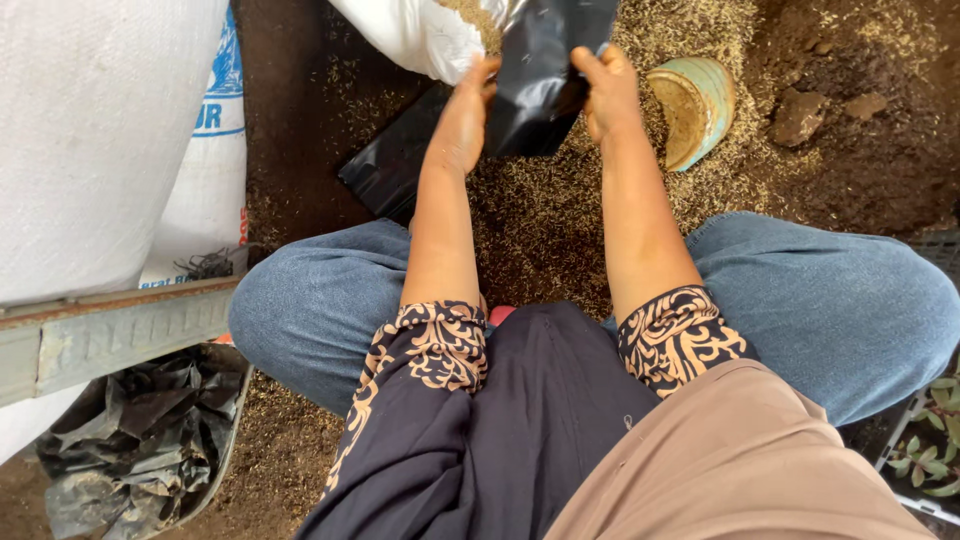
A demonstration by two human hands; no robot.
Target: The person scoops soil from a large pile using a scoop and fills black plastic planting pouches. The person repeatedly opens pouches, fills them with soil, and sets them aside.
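Round pale-green plastic tub tipped on its side on the husk-strewn soil floor, mouth facing left. Brown clods of earth just right of the tub. Big white woven sack at far left, beside a grey metal rail. Crumpled black plastic bags heaped in a shallow tray at lower left. Small green seedlings at the right edge

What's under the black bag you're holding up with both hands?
Under the black bag, held by left hand and right hand, lies husk-strewn ground and a flat black sheet. The bag covers what lies directly behind it.
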